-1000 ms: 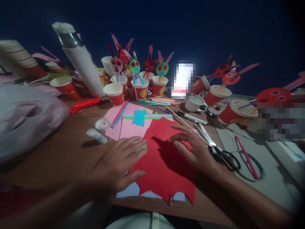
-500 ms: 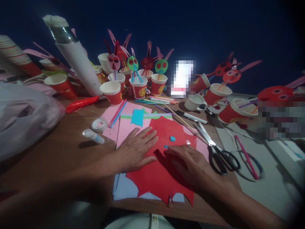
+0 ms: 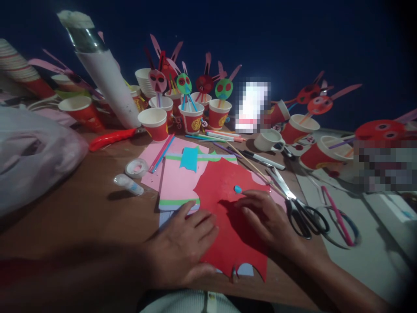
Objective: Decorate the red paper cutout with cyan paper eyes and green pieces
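The spiky-edged red paper [image 3: 224, 178] lies on a stack of pink and white sheets. My left hand [image 3: 187, 243] rests flat with spread fingers over its lower left edge and the sheets beneath. Above the red paper is my right hand [image 3: 269, 217], its index fingertip at a small rounded blue piece [image 3: 238, 189]. The thumb hangs lower, apart from that finger, and the other fingers are partly hidden. Whether a second blue piece lies under the first, I cannot tell. Black-handled scissors [image 3: 298, 208] lie right of my right hand.
A tape roll [image 3: 136, 168] and small clear bottle [image 3: 128, 184] lie left. A blue scrap [image 3: 189, 159], straws [image 3: 162, 153], markers [image 3: 263, 159] and a white mug [image 3: 269, 140] sit behind. Red paper cups [image 3: 153, 125] with paper-face figures line the back. A plastic bag [image 3: 35, 156] bulges at left.
My left hand has slid down toward me, uncovering pink paper with a green strip. My right hand has moved slightly right and up; the lower of two blue pieces no longer shows separately.
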A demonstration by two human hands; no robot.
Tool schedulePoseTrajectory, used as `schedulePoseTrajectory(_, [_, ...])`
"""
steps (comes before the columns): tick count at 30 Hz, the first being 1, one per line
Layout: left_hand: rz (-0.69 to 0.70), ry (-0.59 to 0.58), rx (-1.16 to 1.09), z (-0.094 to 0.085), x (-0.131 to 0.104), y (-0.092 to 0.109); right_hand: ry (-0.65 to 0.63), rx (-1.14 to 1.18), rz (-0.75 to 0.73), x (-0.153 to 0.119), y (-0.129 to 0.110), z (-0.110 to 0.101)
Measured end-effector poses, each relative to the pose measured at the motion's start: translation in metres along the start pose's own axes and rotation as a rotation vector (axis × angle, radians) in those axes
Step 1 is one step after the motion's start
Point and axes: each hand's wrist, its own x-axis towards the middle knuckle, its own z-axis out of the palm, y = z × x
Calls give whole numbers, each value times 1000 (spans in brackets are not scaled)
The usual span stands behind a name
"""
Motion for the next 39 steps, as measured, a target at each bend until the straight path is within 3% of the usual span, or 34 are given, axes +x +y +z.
schedulePoseTrajectory(3, [-20, -24, 19, 0, 9, 1, 6, 170, 156, 2, -9, 0])
schedulePoseTrajectory(7, [34, -44, 15, 0, 20, -2, -19, 361, 253, 11, -31, -1])
schedulePoseTrajectory(14, [56, 120, -104, 9, 25, -11, -34, 831, 437, 28, -47, 8])
schedulePoseTrajectory(19, [62, 207, -162, 10, 20, -16, 61, 840, 476, 25, -43, 11])
schedulePoseTrajectory(24, [67, 230, -264, 11, 20, -24, 36, 853, 523, 23, -40, 9])
schedulePoseTrajectory(31, [-12, 390, -388, 5, 22, -38, -16, 839, 584, 24, -37, 6])
schedulePoseTrajectory(39, [47, 314, -330, -1, 22, -31, -29, 727, 598, 27, -37, 4])
